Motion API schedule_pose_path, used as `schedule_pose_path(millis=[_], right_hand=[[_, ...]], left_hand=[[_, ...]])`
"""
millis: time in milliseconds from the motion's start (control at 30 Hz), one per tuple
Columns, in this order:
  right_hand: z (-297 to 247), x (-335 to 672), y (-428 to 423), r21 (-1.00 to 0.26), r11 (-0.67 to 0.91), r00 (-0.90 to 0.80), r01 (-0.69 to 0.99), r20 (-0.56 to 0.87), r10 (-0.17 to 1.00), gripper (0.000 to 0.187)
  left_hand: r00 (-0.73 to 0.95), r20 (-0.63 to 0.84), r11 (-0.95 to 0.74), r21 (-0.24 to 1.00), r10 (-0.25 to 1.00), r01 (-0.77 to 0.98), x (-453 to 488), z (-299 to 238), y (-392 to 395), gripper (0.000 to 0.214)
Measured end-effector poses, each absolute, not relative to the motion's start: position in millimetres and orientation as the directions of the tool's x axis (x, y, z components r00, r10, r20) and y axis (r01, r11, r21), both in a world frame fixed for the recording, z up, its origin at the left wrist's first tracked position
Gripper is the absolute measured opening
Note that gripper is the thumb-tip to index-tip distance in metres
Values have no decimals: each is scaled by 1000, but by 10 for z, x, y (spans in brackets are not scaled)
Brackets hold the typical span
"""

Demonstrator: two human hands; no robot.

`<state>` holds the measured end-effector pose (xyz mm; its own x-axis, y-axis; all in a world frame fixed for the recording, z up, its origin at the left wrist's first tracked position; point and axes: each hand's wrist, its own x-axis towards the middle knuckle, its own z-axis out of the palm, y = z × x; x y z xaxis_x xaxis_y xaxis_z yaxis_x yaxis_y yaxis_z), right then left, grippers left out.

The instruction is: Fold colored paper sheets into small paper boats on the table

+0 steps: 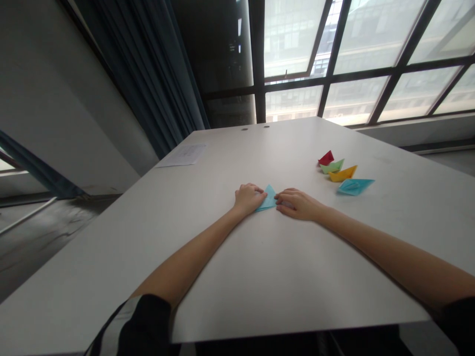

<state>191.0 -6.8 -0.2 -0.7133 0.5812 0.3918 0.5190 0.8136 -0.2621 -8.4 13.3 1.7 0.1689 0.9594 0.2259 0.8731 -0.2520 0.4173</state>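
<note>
A light-blue sheet of folded paper (pixel 270 198), roughly triangular with its point away from me, lies on the white table between my hands. My left hand (pixel 249 199) rests over its left side, fingers bent and pressed onto the paper, covering that corner. At the right corner, my right hand (pixel 299 204) has its thumb and fingertips closed on the paper's edge. Further right stand several folded paper boats: a red boat (pixel 326 158), a pale green boat (pixel 332 166), a yellow boat (pixel 343 174) and a blue boat (pixel 355 186), in a slanting row.
A printed white sheet (pixel 182 155) lies near the table's left edge. The large white table (pixel 237 277) reaches back toward tall windows (pixel 297 39). Two small round grommets (pixel 244 129) sit near its far edge. A dark blue curtain (pixel 148 64) hangs at the left.
</note>
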Motion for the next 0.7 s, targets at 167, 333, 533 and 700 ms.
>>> schedule_pose_path(millis=[167, 333, 533, 700], right_hand=[[14, 1904, -74, -255, 805, -721, 535, 358, 593, 17], [1, 1903, -69, -254, 796, -708, 550, 364, 605, 20], [-24, 1932, -46, -249, 809, -697, 532, 413, 586, 18], [-64, 1934, -9, -214, 836, -661, 506, 527, 535, 12]], left_hand=[[131, 192, -212, 504, 973, 837, -62, 41, 124, 23], [144, 113, -179, 751, 983, 636, -41, 22, 194, 25], [209, -71, 13, 964, 975, 267, 50, 54, 151, 30], [218, -148, 131, 987, 965, 89, 102, 112, 72, 37]])
